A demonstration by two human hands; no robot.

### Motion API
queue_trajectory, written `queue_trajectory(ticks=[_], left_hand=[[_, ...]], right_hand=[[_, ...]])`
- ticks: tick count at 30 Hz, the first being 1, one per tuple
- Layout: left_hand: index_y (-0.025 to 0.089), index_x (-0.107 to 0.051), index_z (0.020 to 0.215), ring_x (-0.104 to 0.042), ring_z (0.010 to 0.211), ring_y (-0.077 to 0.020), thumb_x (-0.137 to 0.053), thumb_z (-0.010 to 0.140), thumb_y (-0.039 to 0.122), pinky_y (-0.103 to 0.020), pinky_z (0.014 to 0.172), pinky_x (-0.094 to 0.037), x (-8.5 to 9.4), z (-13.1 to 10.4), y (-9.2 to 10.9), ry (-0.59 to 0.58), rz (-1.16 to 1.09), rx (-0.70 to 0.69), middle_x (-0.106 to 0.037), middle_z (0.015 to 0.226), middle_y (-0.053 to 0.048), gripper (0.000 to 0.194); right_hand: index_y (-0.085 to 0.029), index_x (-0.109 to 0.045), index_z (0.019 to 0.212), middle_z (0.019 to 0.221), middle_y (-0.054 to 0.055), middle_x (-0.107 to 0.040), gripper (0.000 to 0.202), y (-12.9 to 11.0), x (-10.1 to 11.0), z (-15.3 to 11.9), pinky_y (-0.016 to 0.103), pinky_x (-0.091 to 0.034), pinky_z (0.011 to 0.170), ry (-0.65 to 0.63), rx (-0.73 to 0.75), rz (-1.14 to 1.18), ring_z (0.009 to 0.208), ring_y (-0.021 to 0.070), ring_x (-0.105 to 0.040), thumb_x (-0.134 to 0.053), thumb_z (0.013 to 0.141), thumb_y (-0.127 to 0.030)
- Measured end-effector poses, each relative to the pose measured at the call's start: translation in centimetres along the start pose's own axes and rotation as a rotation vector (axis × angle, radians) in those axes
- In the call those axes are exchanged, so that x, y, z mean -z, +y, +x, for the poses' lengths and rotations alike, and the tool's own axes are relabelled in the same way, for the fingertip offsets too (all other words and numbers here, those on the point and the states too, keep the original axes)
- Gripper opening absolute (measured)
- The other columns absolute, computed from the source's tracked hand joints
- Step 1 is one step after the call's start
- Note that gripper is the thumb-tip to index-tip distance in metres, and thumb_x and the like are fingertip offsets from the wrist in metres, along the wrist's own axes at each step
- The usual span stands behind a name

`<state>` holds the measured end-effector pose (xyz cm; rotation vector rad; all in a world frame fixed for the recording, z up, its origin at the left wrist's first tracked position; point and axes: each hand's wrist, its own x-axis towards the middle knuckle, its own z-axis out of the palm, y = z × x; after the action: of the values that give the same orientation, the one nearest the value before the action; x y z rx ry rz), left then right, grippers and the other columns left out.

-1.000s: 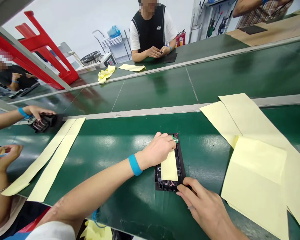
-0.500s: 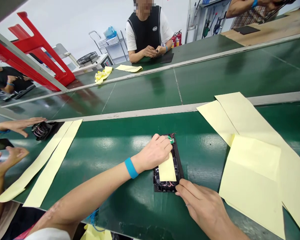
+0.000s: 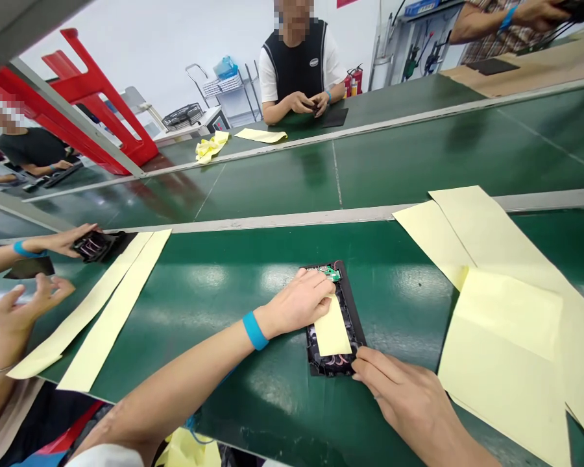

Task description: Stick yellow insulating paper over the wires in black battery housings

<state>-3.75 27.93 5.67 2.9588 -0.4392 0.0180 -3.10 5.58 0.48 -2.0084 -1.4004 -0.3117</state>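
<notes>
A black plastic casing lies on a dark flat sheet on the green bench. Pinkish wires show at its near end, and a green circuit board at its far end. Over its middle rests a small pale yellow paper piece. My left hand, with a blue wristband, has its fingers curled together on the paper's upper end; the fingertips are partly hidden. With thumb and fingers closed, my right hand grips the casing's near right corner.
Larger yellow sheets overlap on the right. Two long yellow strips lie left. A co-worker's hand rests by another black unit at far left. Across the grey rail, another person handles a small dark part.
My left hand has slid slightly down toward the paper, uncovering more of the circuit board. My right hand keeps its hold. The co-worker's hand at left has come down against the black unit.
</notes>
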Motion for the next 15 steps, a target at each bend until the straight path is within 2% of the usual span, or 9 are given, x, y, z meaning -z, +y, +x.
queue_trajectory(ticks=[7,15], left_hand=[[0.017,-0.055,0.089,-0.050,0.083,-0.0144,-0.040,0.088,0.014,-0.027,0.075,-0.033,-0.65,0.09,0.09,0.043,-0.005,0.035,-0.058,0.085,-0.003,0.015],[0.018,-0.054,0.079,-0.050,0.076,-0.0123,-0.038,0.090,0.015,-0.026,0.074,-0.032,-0.55,-0.10,-0.23,0.060,-0.069,0.024,-0.057,0.077,-0.001,0.019]], right_hand=[[-0.020,-0.063,0.087,0.093,-0.001,-0.068,0.026,0.11,-0.11,0.01,0.018,-0.045,0.059,0.006,0.000,0.007,0.066,0.0068,-0.062,-0.039,0.091,-0.011],[-0.021,-0.063,0.084,0.092,-0.001,-0.069,0.027,0.10,-0.28,0.04,0.019,-0.046,0.057,0.011,-0.015,0.016,0.065,0.0069,-0.062,-0.038,0.091,-0.013]])
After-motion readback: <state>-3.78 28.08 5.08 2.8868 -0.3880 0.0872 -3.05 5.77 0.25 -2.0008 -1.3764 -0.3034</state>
